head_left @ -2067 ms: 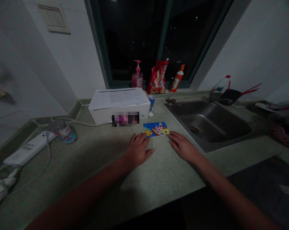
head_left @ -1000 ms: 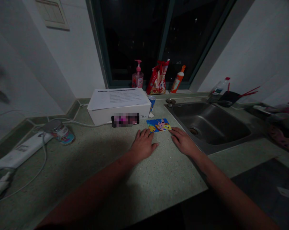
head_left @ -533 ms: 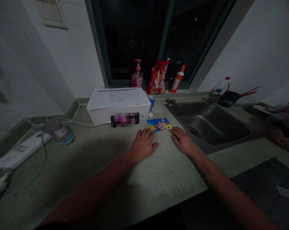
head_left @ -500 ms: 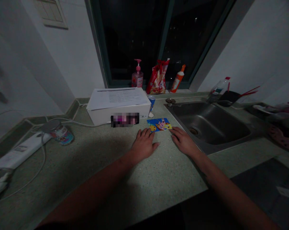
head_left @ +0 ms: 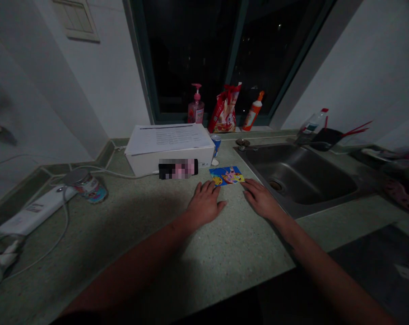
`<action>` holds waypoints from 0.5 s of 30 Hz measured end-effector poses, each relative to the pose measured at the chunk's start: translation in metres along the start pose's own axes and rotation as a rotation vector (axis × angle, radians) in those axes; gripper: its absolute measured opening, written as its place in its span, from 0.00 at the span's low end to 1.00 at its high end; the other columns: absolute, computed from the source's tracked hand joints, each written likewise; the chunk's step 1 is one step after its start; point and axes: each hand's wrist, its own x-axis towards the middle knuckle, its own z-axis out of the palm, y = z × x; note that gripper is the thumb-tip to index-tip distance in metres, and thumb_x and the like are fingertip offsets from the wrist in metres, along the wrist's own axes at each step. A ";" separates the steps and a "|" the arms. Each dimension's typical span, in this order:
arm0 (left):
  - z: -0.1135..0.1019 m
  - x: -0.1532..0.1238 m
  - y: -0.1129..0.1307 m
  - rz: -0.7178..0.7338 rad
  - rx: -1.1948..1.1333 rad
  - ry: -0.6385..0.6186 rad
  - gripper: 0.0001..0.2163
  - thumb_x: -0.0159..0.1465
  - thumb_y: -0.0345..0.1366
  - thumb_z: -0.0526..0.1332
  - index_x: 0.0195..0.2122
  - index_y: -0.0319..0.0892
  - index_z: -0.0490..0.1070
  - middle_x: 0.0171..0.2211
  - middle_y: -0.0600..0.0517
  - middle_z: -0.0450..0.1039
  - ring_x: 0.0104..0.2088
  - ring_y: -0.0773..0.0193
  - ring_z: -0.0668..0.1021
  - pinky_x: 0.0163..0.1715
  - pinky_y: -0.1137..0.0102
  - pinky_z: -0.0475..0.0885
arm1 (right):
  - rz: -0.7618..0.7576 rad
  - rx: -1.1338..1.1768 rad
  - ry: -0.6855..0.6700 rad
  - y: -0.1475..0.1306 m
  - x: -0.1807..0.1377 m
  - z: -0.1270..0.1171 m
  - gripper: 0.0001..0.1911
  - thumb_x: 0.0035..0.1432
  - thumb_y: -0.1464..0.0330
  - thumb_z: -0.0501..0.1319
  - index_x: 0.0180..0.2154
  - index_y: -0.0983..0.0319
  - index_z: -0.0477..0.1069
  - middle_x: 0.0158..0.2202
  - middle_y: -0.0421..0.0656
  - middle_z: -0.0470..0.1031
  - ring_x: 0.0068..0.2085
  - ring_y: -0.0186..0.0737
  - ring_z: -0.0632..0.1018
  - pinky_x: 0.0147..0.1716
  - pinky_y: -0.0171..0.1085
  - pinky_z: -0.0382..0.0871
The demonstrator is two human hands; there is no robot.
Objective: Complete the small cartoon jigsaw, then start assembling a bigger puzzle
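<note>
Blue cartoon card [head_left: 226,175] at fingertips, both hands flat
L hand [head_left: 204,205] & R hand [head_left: 260,198]: fingers spread, palms down, holding nothing; tips just beside card's near corners. Card flat on speckled green countertop [head_left: 225,253], white box [head_left: 169,151] behind, steel sink [head_left: 302,180] to right.

My left hand [head_left: 204,205] and right hand [head_left: 260,198] lay flat, palms down, on the speckled green counter [head_left: 146,216], fingertips just beside a bright cartoon card [head_left: 226,175]. A white box [head_left: 170,151] sat behind it, the steel sink [head_left: 302,176] to my right.
</note>
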 end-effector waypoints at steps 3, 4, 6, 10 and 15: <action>0.002 0.001 0.000 0.004 -0.008 0.011 0.29 0.77 0.52 0.53 0.71 0.35 0.65 0.74 0.34 0.63 0.75 0.41 0.62 0.75 0.41 0.53 | -0.009 0.001 0.004 -0.001 0.000 -0.001 0.25 0.75 0.60 0.53 0.65 0.61 0.75 0.67 0.56 0.74 0.68 0.59 0.73 0.69 0.62 0.67; 0.002 0.001 0.000 0.004 -0.009 0.016 0.29 0.77 0.52 0.53 0.71 0.35 0.65 0.74 0.34 0.63 0.75 0.41 0.62 0.74 0.42 0.53 | -0.009 0.001 0.007 -0.002 0.000 -0.001 0.25 0.75 0.60 0.53 0.65 0.62 0.75 0.67 0.56 0.74 0.68 0.59 0.73 0.69 0.63 0.67; 0.004 0.002 0.000 0.004 -0.010 0.015 0.29 0.77 0.52 0.53 0.70 0.36 0.65 0.74 0.34 0.63 0.75 0.42 0.62 0.74 0.42 0.53 | -0.003 0.007 0.014 -0.002 0.000 -0.001 0.25 0.75 0.60 0.53 0.65 0.61 0.75 0.67 0.56 0.74 0.68 0.60 0.74 0.69 0.63 0.67; 0.005 0.004 0.000 0.003 -0.006 0.009 0.29 0.77 0.52 0.53 0.70 0.36 0.66 0.74 0.35 0.63 0.75 0.42 0.62 0.74 0.42 0.53 | 0.010 0.002 0.016 -0.001 0.000 -0.001 0.24 0.74 0.61 0.54 0.64 0.60 0.75 0.67 0.55 0.75 0.68 0.59 0.73 0.69 0.63 0.67; 0.003 0.003 0.001 0.013 -0.007 0.012 0.29 0.77 0.52 0.52 0.70 0.36 0.65 0.73 0.35 0.63 0.75 0.41 0.62 0.74 0.42 0.53 | 0.017 -0.004 0.011 -0.001 0.000 0.001 0.25 0.74 0.60 0.54 0.64 0.62 0.75 0.67 0.57 0.74 0.69 0.60 0.73 0.69 0.63 0.66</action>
